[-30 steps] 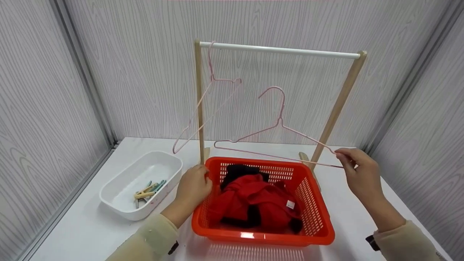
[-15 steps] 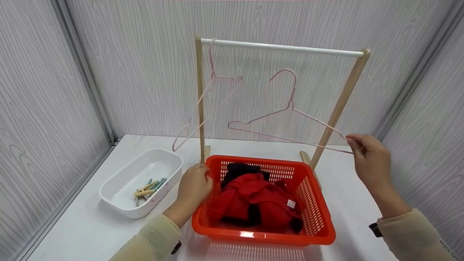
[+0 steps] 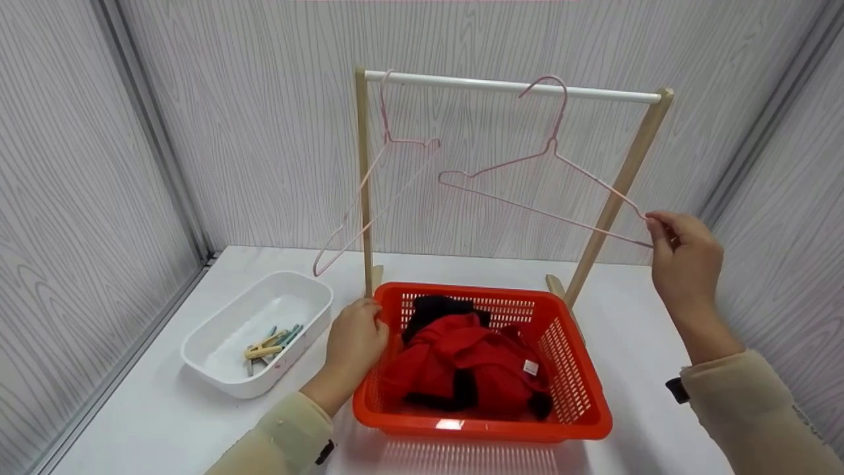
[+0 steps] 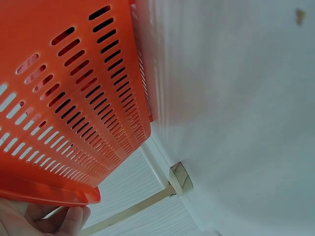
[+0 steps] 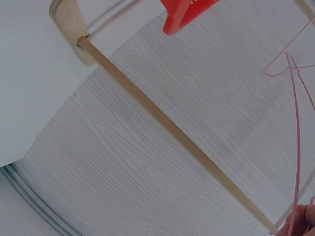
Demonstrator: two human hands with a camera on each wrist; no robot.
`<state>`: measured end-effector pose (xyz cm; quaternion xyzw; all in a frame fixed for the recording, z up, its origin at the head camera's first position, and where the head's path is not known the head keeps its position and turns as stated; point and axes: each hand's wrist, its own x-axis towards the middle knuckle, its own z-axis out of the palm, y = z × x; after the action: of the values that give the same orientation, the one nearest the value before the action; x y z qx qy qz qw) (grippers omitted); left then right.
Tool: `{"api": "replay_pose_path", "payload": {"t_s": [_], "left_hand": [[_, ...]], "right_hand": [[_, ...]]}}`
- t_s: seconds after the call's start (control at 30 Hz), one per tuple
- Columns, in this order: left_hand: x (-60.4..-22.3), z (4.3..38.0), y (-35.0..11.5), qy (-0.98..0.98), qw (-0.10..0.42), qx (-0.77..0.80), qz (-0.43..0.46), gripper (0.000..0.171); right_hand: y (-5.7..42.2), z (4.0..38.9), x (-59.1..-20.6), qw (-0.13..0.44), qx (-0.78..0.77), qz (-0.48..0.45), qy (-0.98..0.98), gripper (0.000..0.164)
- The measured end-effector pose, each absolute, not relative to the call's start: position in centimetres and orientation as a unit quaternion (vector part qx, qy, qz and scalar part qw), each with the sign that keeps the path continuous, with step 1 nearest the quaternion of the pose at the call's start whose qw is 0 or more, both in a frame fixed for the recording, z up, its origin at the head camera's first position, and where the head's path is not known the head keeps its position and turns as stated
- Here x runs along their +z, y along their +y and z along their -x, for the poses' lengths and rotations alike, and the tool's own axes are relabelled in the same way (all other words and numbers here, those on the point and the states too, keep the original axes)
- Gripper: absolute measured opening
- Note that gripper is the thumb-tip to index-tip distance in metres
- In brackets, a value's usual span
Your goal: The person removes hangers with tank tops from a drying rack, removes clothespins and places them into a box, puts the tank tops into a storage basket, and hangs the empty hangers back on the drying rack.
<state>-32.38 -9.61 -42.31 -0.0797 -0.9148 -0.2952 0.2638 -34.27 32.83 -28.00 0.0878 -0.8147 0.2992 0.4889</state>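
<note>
My right hand pinches one end of a pink wire clothes hanger. The hanger tilts, its hook overlapping the white bar of a small clothes rack in the head view; whether the hook touches the bar cannot be told. In the right wrist view the fingertips show at the lower right on the pink wire. My left hand grips the left rim of a red plastic basket, fingers curled at its edge in the left wrist view. Red and black clothing lies inside the basket.
A second pink hanger hangs at the bar's left end. The rack's wooden posts stand behind the basket. To the left, a white tub holds several clothespins. Wood-grain walls enclose the white table.
My right hand has risen and moved slightly right, carrying the hanger up until its hook overlaps the bar. The left hand stays on the basket rim.
</note>
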Motion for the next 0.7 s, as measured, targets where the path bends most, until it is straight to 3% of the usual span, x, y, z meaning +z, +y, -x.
{"api": "replay_pose_path", "payload": {"t_s": [0.7], "left_hand": [[-42.4, 32.4, -9.6, -0.916, 0.254, -0.302, 0.072, 0.022]], "right_hand": [[31.9, 35.9, -27.2, 0.505, 0.3, -0.067, -0.807, 0.019]]}}
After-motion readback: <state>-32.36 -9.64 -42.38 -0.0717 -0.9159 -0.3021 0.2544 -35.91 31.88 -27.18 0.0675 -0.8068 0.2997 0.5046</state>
